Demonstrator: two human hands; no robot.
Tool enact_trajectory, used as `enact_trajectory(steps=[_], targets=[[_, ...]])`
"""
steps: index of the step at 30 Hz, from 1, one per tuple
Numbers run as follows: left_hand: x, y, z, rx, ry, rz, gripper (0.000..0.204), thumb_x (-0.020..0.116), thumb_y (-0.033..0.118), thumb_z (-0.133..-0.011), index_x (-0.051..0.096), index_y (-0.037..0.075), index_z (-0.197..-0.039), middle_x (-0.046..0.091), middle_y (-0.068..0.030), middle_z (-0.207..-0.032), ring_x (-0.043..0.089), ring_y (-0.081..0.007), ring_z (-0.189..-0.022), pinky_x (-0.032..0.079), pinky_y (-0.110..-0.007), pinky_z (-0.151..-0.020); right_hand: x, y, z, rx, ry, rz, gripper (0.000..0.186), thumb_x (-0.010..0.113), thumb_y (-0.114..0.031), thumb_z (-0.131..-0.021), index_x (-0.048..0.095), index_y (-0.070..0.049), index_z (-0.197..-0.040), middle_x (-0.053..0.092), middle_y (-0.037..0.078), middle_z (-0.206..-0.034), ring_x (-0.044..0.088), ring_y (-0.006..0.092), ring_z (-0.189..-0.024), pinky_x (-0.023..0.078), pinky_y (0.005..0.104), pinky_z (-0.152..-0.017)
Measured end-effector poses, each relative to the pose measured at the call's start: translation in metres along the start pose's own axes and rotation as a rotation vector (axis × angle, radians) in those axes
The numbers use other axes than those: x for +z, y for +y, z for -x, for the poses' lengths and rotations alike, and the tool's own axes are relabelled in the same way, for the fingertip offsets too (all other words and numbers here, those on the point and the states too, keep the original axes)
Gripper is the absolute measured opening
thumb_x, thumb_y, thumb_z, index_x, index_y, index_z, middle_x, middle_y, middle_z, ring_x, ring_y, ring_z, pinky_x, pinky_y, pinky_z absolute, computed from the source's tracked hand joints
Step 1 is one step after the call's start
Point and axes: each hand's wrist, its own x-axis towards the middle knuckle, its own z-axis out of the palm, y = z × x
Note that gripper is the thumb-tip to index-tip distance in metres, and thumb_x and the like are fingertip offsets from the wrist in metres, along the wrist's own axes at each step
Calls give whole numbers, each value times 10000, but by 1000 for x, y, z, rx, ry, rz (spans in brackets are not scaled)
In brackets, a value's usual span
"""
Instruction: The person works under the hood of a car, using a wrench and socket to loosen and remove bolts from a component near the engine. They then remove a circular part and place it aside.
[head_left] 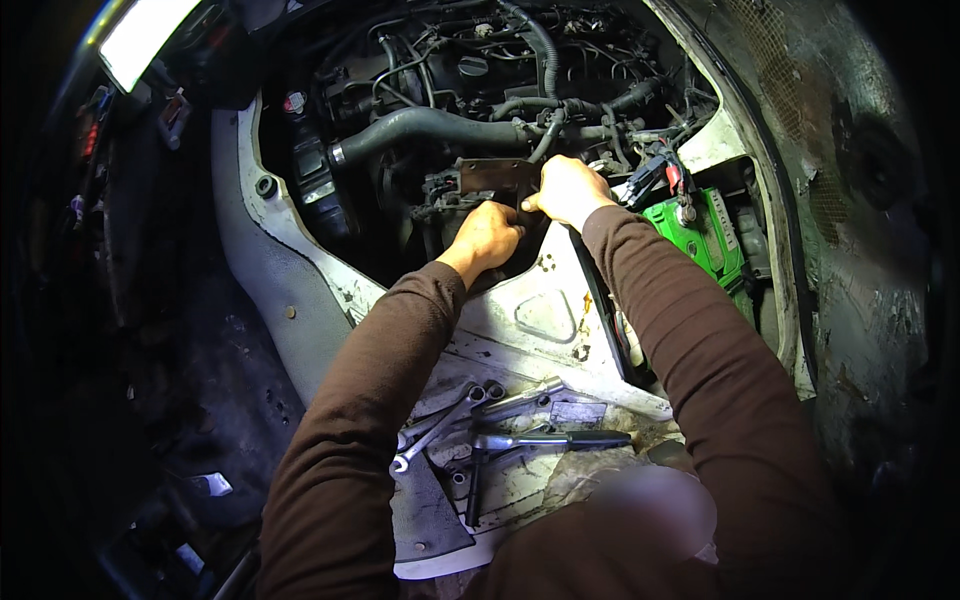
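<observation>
Both my hands are inside the engine bay, close together at its near edge. My left hand (486,238) is closed, knuckles up, its fingertips hidden in the dark gap below a rusty brown metal bracket (488,175). Just to the right and a little farther in, my right hand (572,192) is closed with thumb and fingers drawn together at the bracket's right end. Whatever either hand holds is hidden by the fingers. Beyond them a thick grey hose (430,125) crosses the engine (475,68).
A green battery (695,235) with a red-covered terminal sits right of my right hand. Nearer to me, a ratchet (550,439), a combination wrench (432,435) and several sockets lie on the white body panel (510,340). A bright lamp (145,40) shines at the upper left.
</observation>
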Motion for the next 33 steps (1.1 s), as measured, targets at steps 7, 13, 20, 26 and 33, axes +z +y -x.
enact_trajectory(steps=[7, 13, 20, 26, 33], targets=[[-3, -2, -6, 53, -60, -49, 371, 730, 245, -918, 756, 10, -1205, 782, -189, -1016, 748, -303, -968, 563, -392, -894, -3, 32, -27, -341, -274, -311, 338, 844, -264, -860, 785, -21, -1088, 779, 147, -953, 717, 249, -879, 533, 389, -854], [-14, -12, 26, 96, -78, -139, 509, 729, 345, -897, 715, 34, -1299, 744, -234, -1201, 701, -363, -1143, 533, -433, -1006, -7, 14, 10, -460, -142, -119, 314, 816, -254, -818, 784, -37, -1043, 746, 213, -919, 727, 377, -911, 550, 440, -818], [-89, 17, 104, -157, -163, 15, 597, 802, 487, -869, 766, -12, -1195, 763, -106, -883, 685, -164, -819, 554, -345, -792, 44, 14, 58, -717, 453, 78, 146, 723, -197, -750, 714, -108, -865, 699, 77, -847, 693, 302, -877, 476, 465, -846], [-51, -6, 94, -268, 197, 653, 671, 762, 637, -883, 778, -33, -851, 712, -74, -748, 646, -163, -654, 514, -305, -634, 63, 4, 69, -665, 576, -21, 156, 763, -202, -761, 698, -100, -859, 653, 68, -831, 646, 309, -839, 459, 471, -862], [-44, 41, 131, 105, 617, -524, 327, 851, 263, -766, 724, 15, -937, 672, -127, -924, 698, -337, -936, 567, -410, -771, 54, 14, 57, -749, 521, -63, 111, 721, -183, -740, 694, -110, -819, 666, 57, -810, 661, 291, -825, 459, 472, -879]])
